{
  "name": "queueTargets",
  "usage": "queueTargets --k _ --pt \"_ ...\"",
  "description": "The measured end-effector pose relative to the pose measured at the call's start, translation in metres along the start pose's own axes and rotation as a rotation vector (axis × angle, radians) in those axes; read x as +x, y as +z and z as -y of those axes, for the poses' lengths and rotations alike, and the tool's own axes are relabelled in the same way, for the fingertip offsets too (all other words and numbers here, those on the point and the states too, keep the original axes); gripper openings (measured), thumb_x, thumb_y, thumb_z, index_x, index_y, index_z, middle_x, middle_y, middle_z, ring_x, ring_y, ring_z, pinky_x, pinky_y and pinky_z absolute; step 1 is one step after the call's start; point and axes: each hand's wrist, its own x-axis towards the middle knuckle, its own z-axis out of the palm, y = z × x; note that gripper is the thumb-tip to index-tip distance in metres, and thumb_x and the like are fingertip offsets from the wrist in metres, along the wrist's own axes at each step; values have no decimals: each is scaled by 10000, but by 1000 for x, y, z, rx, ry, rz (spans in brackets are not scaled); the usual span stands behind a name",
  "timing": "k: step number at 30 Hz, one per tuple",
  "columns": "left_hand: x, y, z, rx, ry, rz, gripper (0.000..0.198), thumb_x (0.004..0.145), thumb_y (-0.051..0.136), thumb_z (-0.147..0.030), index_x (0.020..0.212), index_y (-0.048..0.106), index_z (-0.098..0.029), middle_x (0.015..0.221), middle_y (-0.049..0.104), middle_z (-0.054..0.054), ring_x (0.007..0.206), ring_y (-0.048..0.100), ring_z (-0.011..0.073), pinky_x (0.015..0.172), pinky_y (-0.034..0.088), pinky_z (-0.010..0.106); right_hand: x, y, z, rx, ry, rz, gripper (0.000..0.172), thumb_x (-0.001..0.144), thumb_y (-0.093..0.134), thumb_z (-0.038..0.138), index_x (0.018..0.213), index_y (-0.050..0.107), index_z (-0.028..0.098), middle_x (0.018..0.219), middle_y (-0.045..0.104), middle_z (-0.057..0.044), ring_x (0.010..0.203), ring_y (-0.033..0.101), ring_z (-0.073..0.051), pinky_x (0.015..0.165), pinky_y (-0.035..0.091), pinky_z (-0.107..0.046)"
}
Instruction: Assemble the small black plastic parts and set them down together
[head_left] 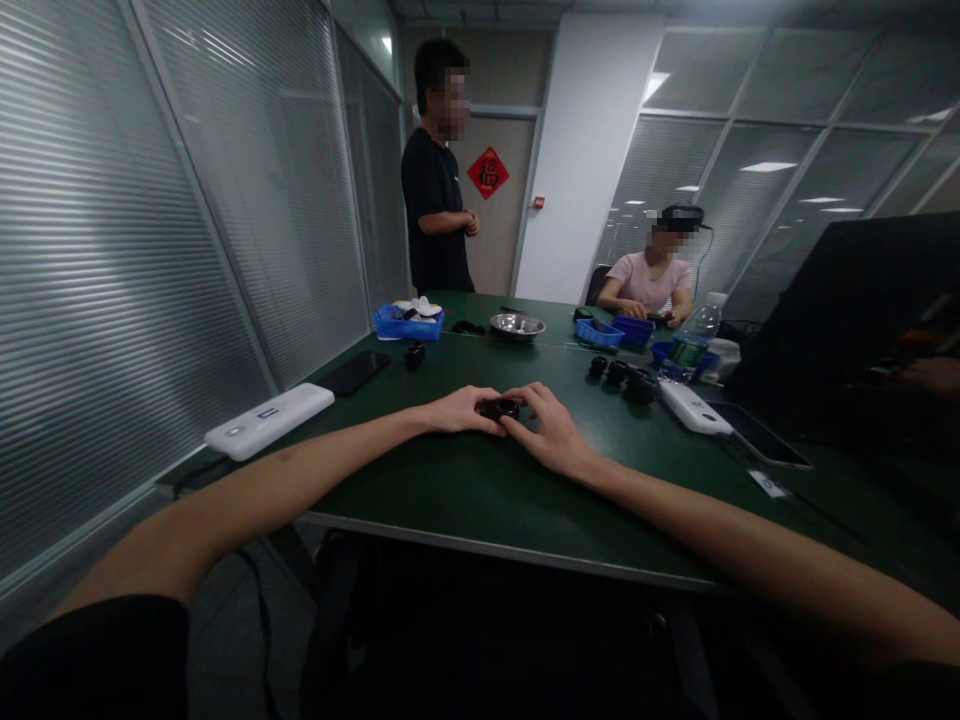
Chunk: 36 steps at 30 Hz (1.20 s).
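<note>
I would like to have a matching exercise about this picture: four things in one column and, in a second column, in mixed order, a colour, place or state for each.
Things
1. nearest small black part
2. metal bowl
3. diamond-shaped sign
4. plastic bottle

Descriptions
A. red, on the door
B. transparent, with a green label
C. between the fingers of the left hand and right hand
D. silver and round

Pairs: 1-C, 2-D, 3-A, 4-B

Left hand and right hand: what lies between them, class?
In the head view, a small black part lies between the left hand and the right hand, held by both.
</note>
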Motion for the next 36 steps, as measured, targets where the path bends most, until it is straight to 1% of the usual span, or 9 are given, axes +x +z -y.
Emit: queueTargets --k 5,8,11,16,19,24,29,32,36 --pt "0 1 2 -24 -3 -4 582 773 822 -472 1224 664 -138 1071 668 55 929 597 189 824 427 307 -1 -2 2 4 -50 24 301 974 596 230 1273 603 256 1211 609 -80 1140 577 -259 1006 504 -450" --pt "0 1 -1 -6 -15 -2 590 781 811 -496 1220 663 -130 1059 665 59 913 591 187 804 420 304 0 -2 3 -3 -37 6 302 973 626 275 1274 609 256 1216 603 -81 1152 572 -261 1007 499 -442" --pt "0 0 -3 12 -11 6 587 783 807 -501 1216 668 -129 1048 659 56 904 580 184 801 414 301 0 -1 2 -6 0 -14 318 960 661 322 1268 613 260 1181 605 -78 1112 591 -258 955 519 -430" --pt "1 1 2 28 -18 -12 570 766 815 -503 1173 673 -130 1007 651 35 880 575 177 806 420 303 0 0 -1 11 -47 -3 324 954 624 226 1276 590 236 1173 618 -84 1109 594 -259 968 513 -441" --pt "2 1 3 31 -14 -9 581 770 812 -497 1196 665 -131 1015 652 37 881 577 178 808 422 304 0 -1 0 18 -49 11 319 953 610 206 1270 588 235 1175 624 -84 1111 592 -261 969 513 -448" --pt "1 0 -4 38 -30 -1 584 789 794 -514 1210 668 -129 1041 657 58 891 573 186 802 420 306 -1 -2 5 5 13 4 364 949 669 315 1296 584 245 1201 606 -88 1126 587 -265 937 524 -432" --pt "1 2 -10 31 -50 3 571 788 787 -532 1186 675 -138 1026 637 45 856 548 170 761 401 293 0 -2 -1 -32 65 -9 387 933 705 407 1262 609 225 1109 625 -81 1039 600 -261 882 522 -423" --pt "4 5 -10 3 -76 4 551 790 788 -512 1180 664 -142 970 622 21 829 537 158 730 390 279 -1 -3 -5 -29 62 -21 326 932 704 392 1191 632 208 1084 642 -82 1016 607 -261 857 524 -418" --pt "8 6 -6 41 -73 -2 556 792 788 -505 1205 661 -156 1012 637 23 846 540 160 727 381 277 -3 -5 -8 14 13 -25 298 932 665 286 1216 618 205 1155 654 -93 1078 602 -268 930 523 -446"
